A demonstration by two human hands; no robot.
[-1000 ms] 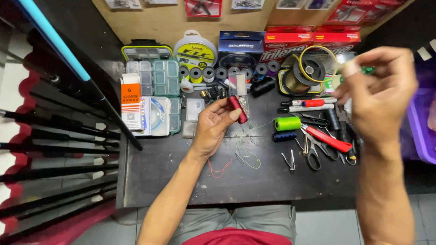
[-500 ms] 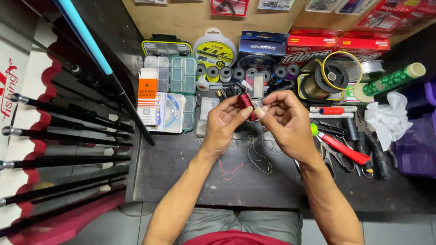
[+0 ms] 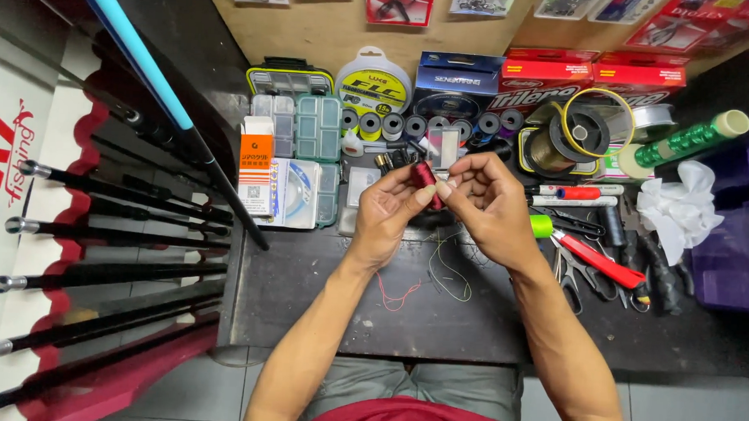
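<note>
My left hand point(image 3: 388, 213) grips a small dark red spool of thread point(image 3: 426, 176) above the middle of the dark worktable point(image 3: 321, 308). My right hand point(image 3: 484, 199) is closed right beside it, its thumb and fingers pinching at the spool's end; any thread between them is too fine to see. Loose scraps of red thread point(image 3: 396, 296) and green line point(image 3: 451, 275) lie on the table under my hands.
Clear compartment boxes point(image 3: 307, 125), an orange and white carton point(image 3: 255, 175), several small line spools point(image 3: 402, 124), red boxes point(image 3: 591, 75) and a big spool point(image 3: 578, 136) stand behind. Red-handled pliers point(image 3: 598, 261), scissors point(image 3: 567, 279), markers, crumpled tissue point(image 3: 680, 209) lie right. Fishing rods point(image 3: 108, 226) lean left.
One second ago my right hand was raised far to the right; it came in to the spool. Since half a second ago both hands stay together at the spool.
</note>
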